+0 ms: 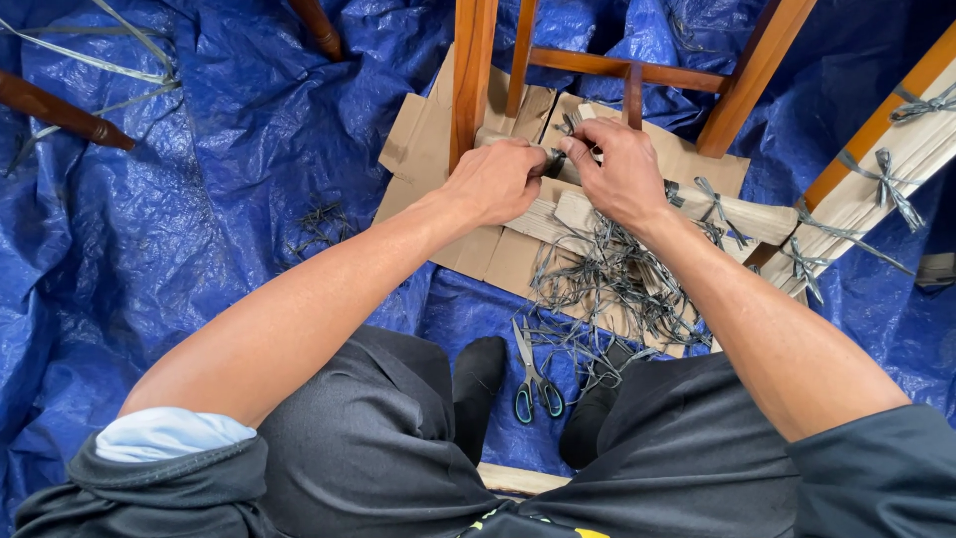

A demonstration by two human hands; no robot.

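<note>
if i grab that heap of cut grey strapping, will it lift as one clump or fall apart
The heap of cut strapping looks thin and floppy, so probably light. Its strands are tangled, so it may lift partly clumped, with loose ends likely trailing or dropping onto the blue tarp.

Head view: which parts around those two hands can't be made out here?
- Left hand and right hand: the fingers curl under, hiding what they pinch.
- Wooden frame: its upper part is cut off by the top edge.
- Cardboard-wrapped rail: runs off the right edge.
- Scissors: blade tips lost in the strap tangle.
</note>
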